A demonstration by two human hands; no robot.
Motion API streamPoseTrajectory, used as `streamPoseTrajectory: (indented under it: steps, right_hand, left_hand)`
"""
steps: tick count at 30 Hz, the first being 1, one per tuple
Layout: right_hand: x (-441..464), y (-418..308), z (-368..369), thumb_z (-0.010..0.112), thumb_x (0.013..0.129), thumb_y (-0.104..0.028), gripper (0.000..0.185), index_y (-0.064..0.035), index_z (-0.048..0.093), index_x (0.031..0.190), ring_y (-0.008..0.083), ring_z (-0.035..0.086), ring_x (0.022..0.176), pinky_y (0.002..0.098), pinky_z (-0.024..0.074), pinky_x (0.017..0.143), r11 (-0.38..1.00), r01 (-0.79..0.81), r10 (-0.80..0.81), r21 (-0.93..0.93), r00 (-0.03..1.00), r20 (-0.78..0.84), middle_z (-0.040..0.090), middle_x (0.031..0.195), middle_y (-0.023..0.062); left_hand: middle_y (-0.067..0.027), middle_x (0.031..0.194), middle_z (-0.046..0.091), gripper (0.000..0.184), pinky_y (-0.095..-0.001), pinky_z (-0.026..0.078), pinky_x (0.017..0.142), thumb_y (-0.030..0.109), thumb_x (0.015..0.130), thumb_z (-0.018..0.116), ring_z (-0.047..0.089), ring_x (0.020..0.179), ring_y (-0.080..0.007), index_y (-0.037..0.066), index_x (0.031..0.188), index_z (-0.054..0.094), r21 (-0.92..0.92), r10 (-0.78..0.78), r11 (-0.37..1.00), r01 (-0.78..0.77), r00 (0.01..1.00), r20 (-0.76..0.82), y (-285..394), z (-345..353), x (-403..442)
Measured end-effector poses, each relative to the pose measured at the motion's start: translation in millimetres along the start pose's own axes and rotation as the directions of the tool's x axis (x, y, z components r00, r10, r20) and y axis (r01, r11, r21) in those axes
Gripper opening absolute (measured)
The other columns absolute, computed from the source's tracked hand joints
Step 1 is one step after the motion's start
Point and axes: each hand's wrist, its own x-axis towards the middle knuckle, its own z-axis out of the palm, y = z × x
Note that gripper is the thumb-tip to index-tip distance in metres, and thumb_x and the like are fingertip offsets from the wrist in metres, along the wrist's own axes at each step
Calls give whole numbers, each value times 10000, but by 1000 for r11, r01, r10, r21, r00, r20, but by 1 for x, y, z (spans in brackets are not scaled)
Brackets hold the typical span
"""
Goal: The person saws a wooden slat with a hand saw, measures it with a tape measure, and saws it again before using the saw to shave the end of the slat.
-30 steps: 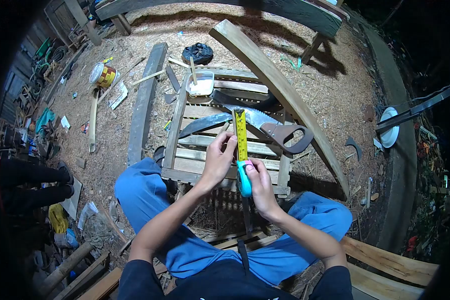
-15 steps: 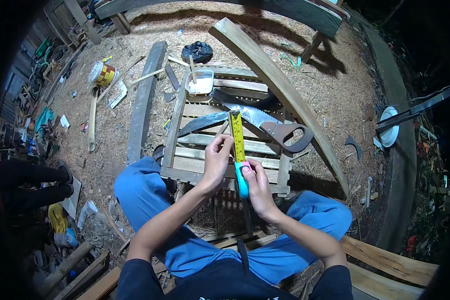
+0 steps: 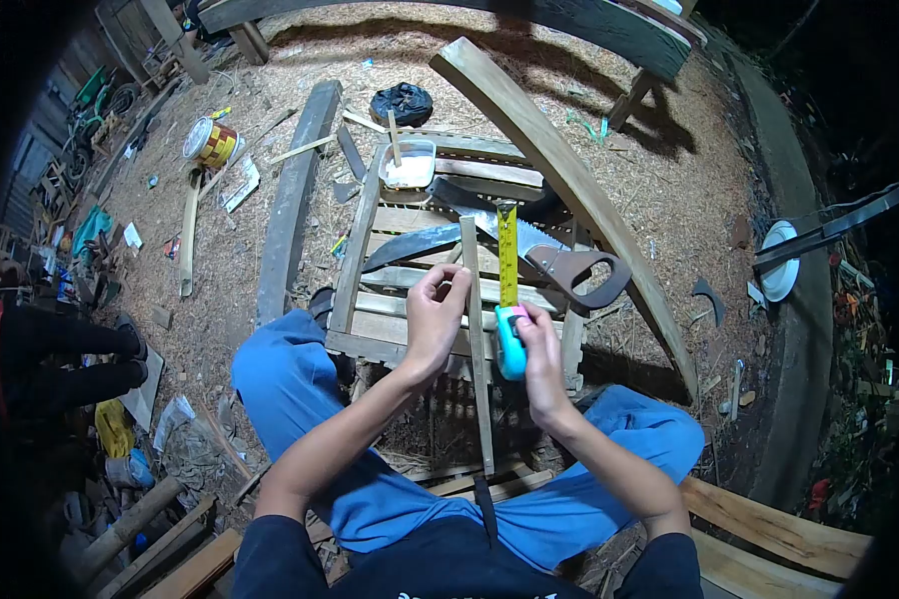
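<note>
My left hand [image 3: 437, 317] pinches a thin wooden strip [image 3: 475, 339] near its upper part; the strip stands lengthwise between my two hands. In my right hand [image 3: 544, 364] is a turquoise and pink tape measure [image 3: 510, 349], its yellow blade pulled out a short way and pointing away from me. The blade is apart from the strip, to its right. Beyond my hands a slatted wooden crate [image 3: 395, 304] bears a handsaw [image 3: 569, 270], a large curved blade [image 3: 410, 247] and a clear plastic tub [image 3: 410, 168] with white contents and a stick.
A long curved plank [image 3: 559, 180] leans along the crate's right side. A dark beam [image 3: 298, 200] lies to the left. Farther off are a paint bucket [image 3: 210, 143], a black plastic bag [image 3: 402, 103] and a wooden bench [image 3: 449, 12]. Another person's legs [image 3: 65, 344] show at left.
The tape measure has moved right and slightly toward me, away from the wooden strip, which is now uncovered. My left hand has stayed nearly in place on the strip.
</note>
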Motion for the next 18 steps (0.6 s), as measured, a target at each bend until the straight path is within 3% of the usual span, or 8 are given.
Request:
streamPoseTrajectory:
  steps: [3,6,9,18]
  right_hand:
    - [6,-19,-5,540,1117,-414,477,-20,585,1381,90,597,976,261,503,828,995,-66,68,77,997,-25,639,1114,41]
    - [16,-21,-15,590,1104,-449,466,-51,631,1342,86,619,976,257,515,852,927,-242,235,285,970,61,666,1086,28]
    - [16,-19,-13,621,1089,-420,435,-46,654,1308,94,627,986,258,510,886,977,-136,139,162,990,-8,671,1097,38]
    - [19,-10,-17,635,1037,-380,456,-25,653,1322,110,608,1035,268,496,917,967,-196,197,162,980,6,649,1164,58]
  left_hand:
    - [36,848,662,221,-234,459,658,219,1065,699,565,756,-30,2,1052,739,15,8,1000,-8,1000,13,5,1,-2]
    - [44,838,654,207,-232,454,651,210,1061,701,560,751,-27,7,1039,737,23,-22,1000,21,999,29,9,1,-4]
    - [46,836,651,202,-232,450,644,205,1060,701,556,743,-24,8,1033,735,26,-25,999,24,999,31,9,1,-4]
    - [57,898,679,184,-229,475,676,239,1070,690,574,783,-15,63,1042,735,80,-4,997,0,999,44,2,-7,1]
